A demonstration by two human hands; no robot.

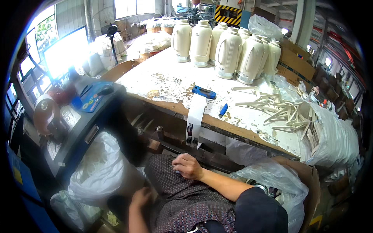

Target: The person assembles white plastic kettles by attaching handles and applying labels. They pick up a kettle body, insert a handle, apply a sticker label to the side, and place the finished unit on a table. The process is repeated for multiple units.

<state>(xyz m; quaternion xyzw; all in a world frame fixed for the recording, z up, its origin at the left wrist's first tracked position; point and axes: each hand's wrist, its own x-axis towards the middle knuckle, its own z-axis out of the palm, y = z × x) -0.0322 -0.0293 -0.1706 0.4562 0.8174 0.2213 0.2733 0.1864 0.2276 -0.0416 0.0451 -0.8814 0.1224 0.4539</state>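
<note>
Over my lap, my right hand [188,166] is closed with its fingers curled. A small bit of something pale and bluish shows at the fingertips, too little to name. Lower and to the left, my left hand [142,197] hangs beside my leg near a white plastic bag [101,167]; its fingers are blurred. Ahead of my knees, a white strip of labels [196,112] droops over the table's front edge. A blue-and-black tool [204,92] lies behind the strip, with a small blue piece [223,110] to its right.
Several cream thermos jugs [228,52] stand at the back of the worn white table [155,79]. Cream plastic handles [278,110] spill from a bag [334,136] at the right. A desk [93,112] with a mouse [105,90] stands left. Clear plastic lines a carton [287,186] beside me.
</note>
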